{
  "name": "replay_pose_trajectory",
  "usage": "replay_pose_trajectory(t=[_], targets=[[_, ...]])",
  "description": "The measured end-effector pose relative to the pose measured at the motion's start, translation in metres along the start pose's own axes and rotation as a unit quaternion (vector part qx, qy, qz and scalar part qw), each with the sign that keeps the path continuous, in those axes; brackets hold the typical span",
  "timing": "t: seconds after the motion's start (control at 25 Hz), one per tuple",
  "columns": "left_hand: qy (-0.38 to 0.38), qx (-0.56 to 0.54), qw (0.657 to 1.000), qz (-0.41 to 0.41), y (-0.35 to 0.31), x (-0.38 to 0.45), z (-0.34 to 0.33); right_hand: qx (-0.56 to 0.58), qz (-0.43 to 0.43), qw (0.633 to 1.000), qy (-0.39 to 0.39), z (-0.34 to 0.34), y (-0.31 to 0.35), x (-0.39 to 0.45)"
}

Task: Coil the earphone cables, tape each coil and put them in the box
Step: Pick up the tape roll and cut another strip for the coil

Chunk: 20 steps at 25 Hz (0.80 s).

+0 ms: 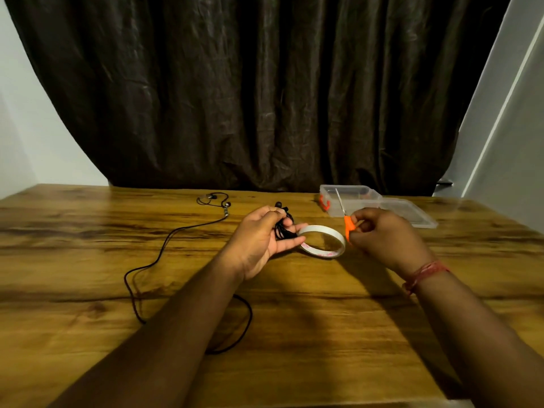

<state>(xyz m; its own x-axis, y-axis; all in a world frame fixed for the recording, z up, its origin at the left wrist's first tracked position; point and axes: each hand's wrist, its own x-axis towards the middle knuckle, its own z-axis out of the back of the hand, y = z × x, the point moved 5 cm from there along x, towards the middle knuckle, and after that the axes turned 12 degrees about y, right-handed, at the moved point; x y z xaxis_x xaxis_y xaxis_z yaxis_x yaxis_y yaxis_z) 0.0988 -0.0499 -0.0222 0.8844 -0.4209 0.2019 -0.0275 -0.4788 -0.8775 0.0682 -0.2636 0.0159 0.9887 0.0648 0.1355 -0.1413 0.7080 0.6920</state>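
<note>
One coiled earphone cable (pixel 283 228) sits bunched in the left hand (pixel 263 234), fingers curled round it; the right hand (pixel 379 234) grips orange scissors (pixel 347 222) beside the tape roll (pixel 322 241). Light and springy, the coil likely needs pinching across its strands. Another cable (pixel 164 245) lies loose on the table (pixel 323 319).

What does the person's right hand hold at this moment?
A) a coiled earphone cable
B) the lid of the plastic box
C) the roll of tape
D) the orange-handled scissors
D: the right hand grips the orange handles of the scissors, blades pointing up and away, while the roll of tape lies on the table and the left hand holds the coiled cable.
</note>
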Motion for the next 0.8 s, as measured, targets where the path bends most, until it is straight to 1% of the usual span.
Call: replay_pose_trajectory(t=[0.04,0.08,0.16,0.2,0.28,0.4,0.52,0.6,0.64,0.68,0.8], targets=[[-0.003,0.002,1.000,-0.001,0.000,0.000,0.001,0.079,0.018,0.997,0.004,-0.002,0.007,-0.004],[-0.005,0.002,1.000,-0.002,0.000,0.000,0.001,0.172,0.036,0.984,0.017,-0.005,0.014,-0.008],[-0.007,0.001,1.000,-0.007,0.000,0.000,0.001,0.342,0.064,0.936,0.047,-0.015,0.028,-0.016],[-0.007,0.000,1.000,-0.011,0.000,0.001,0.001,0.400,0.072,0.912,0.053,-0.022,0.035,-0.019],[-0.006,-0.001,1.000,-0.019,0.001,0.001,-0.001,0.486,0.076,0.869,0.063,-0.036,0.046,-0.024],[-0.014,-0.018,0.999,-0.041,-0.002,0.001,-0.001,0.584,0.054,0.804,0.100,-0.064,0.057,-0.032],[-0.017,-0.059,0.997,-0.056,-0.006,0.002,0.002,0.660,0.027,0.737,0.143,-0.091,0.063,-0.043],[-0.019,-0.070,0.996,-0.052,-0.006,0.002,0.003,0.690,0.023,0.702,0.176,-0.104,0.067,-0.050],[-0.027,-0.071,0.996,-0.048,-0.005,0.003,0.004,0.693,0.023,0.696,0.188,-0.108,0.069,-0.053],[-0.036,-0.074,0.996,-0.046,-0.004,0.002,0.005,0.690,0.023,0.698,0.194,-0.112,0.071,-0.056],[-0.035,-0.117,0.992,-0.044,-0.006,0.001,0.003,0.674,0.013,0.712,0.198,-0.120,0.070,-0.062]])
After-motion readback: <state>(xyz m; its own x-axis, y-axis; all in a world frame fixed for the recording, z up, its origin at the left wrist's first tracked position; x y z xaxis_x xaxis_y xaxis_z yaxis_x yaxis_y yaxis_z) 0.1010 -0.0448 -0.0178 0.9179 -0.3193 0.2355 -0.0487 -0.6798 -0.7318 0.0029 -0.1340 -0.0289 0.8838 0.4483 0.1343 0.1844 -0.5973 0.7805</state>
